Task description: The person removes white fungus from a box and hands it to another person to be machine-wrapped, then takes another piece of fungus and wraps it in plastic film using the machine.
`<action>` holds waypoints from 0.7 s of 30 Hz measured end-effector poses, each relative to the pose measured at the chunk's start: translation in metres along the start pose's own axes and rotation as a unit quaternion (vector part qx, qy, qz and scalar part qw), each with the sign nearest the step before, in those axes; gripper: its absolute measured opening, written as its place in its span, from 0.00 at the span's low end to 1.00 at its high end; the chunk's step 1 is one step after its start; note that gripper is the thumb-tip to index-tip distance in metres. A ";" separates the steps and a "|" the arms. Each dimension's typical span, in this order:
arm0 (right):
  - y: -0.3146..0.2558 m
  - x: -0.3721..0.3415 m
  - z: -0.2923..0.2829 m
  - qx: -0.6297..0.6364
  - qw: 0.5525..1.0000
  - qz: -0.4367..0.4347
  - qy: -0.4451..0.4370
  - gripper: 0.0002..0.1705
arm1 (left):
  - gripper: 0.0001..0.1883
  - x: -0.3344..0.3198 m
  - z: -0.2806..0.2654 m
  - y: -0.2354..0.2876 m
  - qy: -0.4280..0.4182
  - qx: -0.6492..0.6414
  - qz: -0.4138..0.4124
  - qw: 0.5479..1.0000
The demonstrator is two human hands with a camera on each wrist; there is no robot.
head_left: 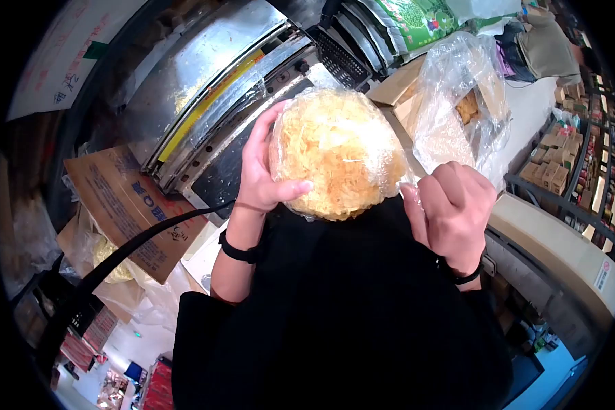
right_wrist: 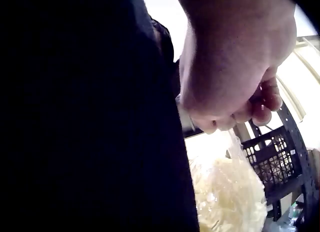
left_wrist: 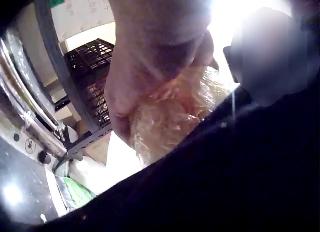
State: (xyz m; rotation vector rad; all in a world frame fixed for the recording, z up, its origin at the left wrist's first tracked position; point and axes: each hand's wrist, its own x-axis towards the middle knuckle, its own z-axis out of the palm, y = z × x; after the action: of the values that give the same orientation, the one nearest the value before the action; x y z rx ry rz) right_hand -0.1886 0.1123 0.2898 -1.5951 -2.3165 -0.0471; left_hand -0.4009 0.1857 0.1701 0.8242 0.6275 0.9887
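Observation:
A clear plastic bag [head_left: 342,154], rounded and full of pale yellow flakes, is held up in front of the chest. My left hand [head_left: 260,167] grips its left side, the thumb lying across the front. On the other side, my right hand [head_left: 454,212] pinches the bag's drawn-out plastic end between curled fingers and thumb. In the left wrist view, the left hand [left_wrist: 150,62] wraps over the crinkled bag [left_wrist: 165,122]. From the right wrist, the bag [right_wrist: 230,192] hangs below the right hand's fingertips [right_wrist: 225,123], joined by a strip of stretched plastic.
Beyond the bag stands a metal machine [head_left: 219,89] with a yellow strip. A cardboard flap [head_left: 133,208] lies at left, crossed by a black cable [head_left: 150,232]. At right are an opened carton lined with clear plastic [head_left: 488,130], shelves of boxes [head_left: 550,164] and another person [head_left: 547,51].

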 end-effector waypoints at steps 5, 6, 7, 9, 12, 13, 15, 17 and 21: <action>-0.010 0.000 -0.008 0.004 0.998 -0.059 0.010 0.16 | 0.55 -0.008 0.010 0.010 -0.007 0.009 0.007 1.000; -0.014 0.001 -0.012 -0.004 0.998 -0.068 -0.005 0.16 | 0.55 -0.008 0.010 0.010 -0.009 0.009 0.007 1.000; -0.017 0.002 -0.014 -0.012 0.997 -0.075 -0.020 0.16 | 0.54 -0.007 0.010 0.010 -0.015 0.005 0.017 1.000; -0.022 0.003 -0.010 -0.023 0.996 -0.084 -0.020 0.17 | 0.54 -0.008 0.010 0.011 -0.022 0.002 0.026 0.999; -0.028 0.005 0.002 -0.047 0.993 -0.105 -0.020 0.19 | 0.53 -0.007 0.012 0.013 -0.021 0.027 0.023 0.999; -0.030 0.006 0.005 -0.059 0.991 -0.118 -0.023 0.19 | 0.52 -0.006 0.012 0.013 -0.016 0.029 0.020 0.999; -0.033 0.010 0.016 -0.096 0.988 -0.086 -0.084 0.18 | 0.50 -0.003 0.013 0.011 -0.011 0.031 0.020 0.999; -0.028 0.017 0.049 -0.141 0.987 -0.034 0.064 0.22 | 0.46 0.003 0.012 0.007 0.046 0.024 0.019 0.998; -0.035 0.040 0.067 -0.129 0.987 0.089 0.022 0.36 | 0.44 0.022 0.011 0.001 0.134 -0.024 -0.005 0.991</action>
State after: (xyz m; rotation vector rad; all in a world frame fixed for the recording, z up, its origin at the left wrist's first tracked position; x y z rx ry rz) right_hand -0.2497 0.1490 0.2432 -1.8979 -2.1964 -0.3502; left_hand -0.3838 0.2024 0.1754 0.6489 0.8333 1.1110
